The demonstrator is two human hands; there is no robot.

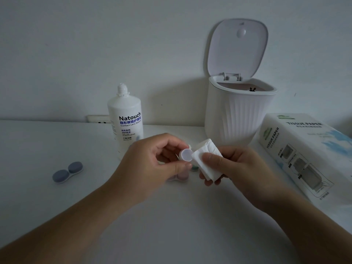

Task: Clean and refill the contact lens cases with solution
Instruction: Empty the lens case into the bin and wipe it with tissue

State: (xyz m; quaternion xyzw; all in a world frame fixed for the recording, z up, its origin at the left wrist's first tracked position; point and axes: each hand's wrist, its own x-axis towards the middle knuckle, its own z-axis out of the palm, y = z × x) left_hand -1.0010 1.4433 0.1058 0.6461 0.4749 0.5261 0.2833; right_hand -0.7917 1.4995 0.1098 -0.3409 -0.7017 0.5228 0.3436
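My left hand (152,161) pinches a small white round cap (186,154) between thumb and fingers, its open side facing me. Right beside it, my right hand (234,168) holds a folded white tissue (207,159), thumb pressed on top; the tissue's edge touches the cap. Under my hands lies a lens case with a pink well (182,177) and a green part (194,168), mostly hidden. A closed blue-grey lens case (67,172) lies on the table at the left. The white solution bottle (125,121) stands upright behind my left hand, without its cap.
A white ribbed desktop bin (236,115) with its lid flipped up stands at the back right against the wall. A tissue paper pack (304,149) lies at the right edge. A wall socket (99,119) sits behind the bottle. The white table (171,216) extends toward me.
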